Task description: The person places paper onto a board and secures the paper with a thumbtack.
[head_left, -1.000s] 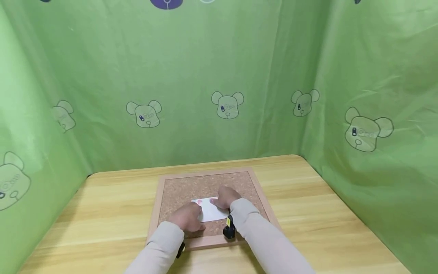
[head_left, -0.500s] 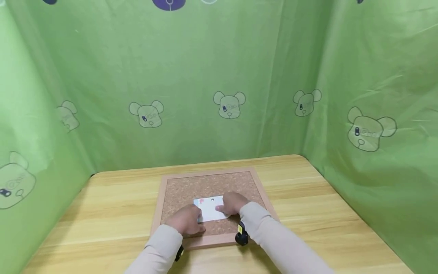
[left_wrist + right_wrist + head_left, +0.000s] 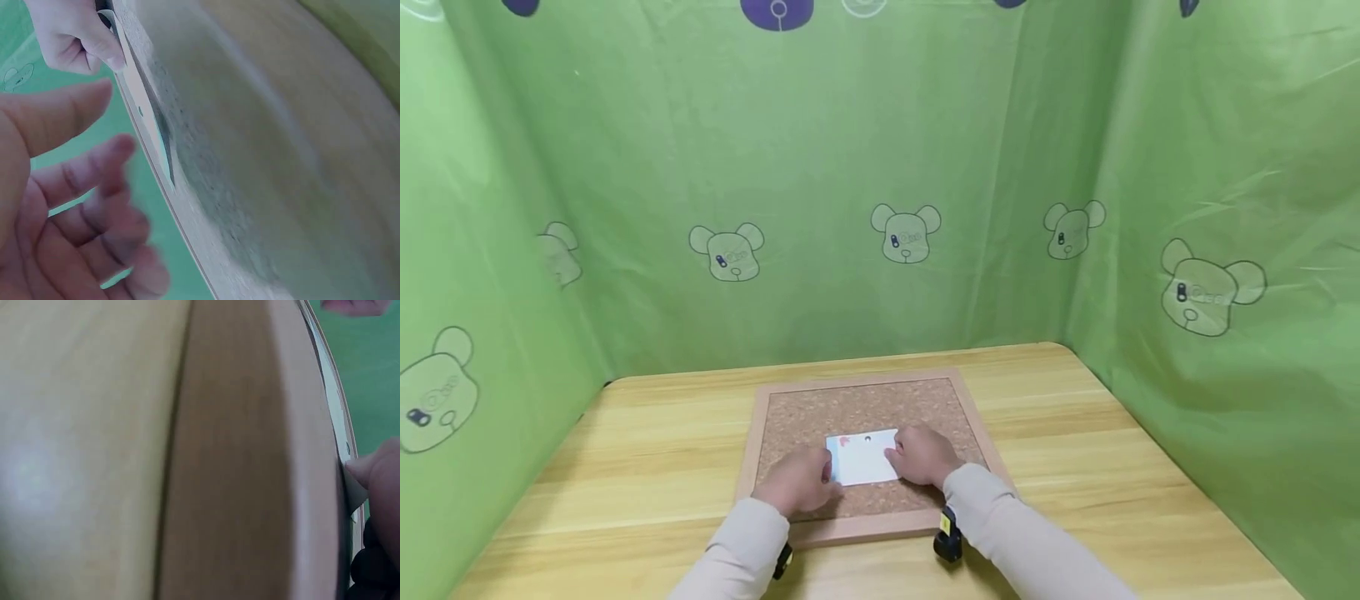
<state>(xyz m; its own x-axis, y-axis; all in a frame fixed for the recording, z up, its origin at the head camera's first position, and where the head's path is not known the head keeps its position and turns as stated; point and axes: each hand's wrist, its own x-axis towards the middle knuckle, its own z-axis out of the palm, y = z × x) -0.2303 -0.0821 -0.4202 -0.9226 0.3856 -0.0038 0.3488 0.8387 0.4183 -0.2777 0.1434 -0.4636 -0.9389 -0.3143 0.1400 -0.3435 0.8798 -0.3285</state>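
A small white card (image 3: 861, 462) with a blue left edge, a pink print and a small dark round spot near its top lies over the cork board (image 3: 831, 410). At the card's right edge my right hand (image 3: 925, 454) pinches it, thumb on top, as the right wrist view shows at the thumb (image 3: 375, 472). In the left wrist view the card (image 3: 145, 106) stands slightly off the cork, a shadow beneath it. My left hand (image 3: 793, 482) is just left of the card, its fingers loosely bent and apart from the thumb, with nothing between them.
A light wooden frame (image 3: 865, 527) borders the cork board on the wood-grain table (image 3: 647, 450). Green curtains (image 3: 820, 317) with bear prints close off the back and both sides. Black wrist cameras (image 3: 947, 546) hang under the sleeves.
My right hand has slid right along the card to its right edge, uncovering the dark spot. My left hand has let go of the card's left edge and drawn back slightly left.
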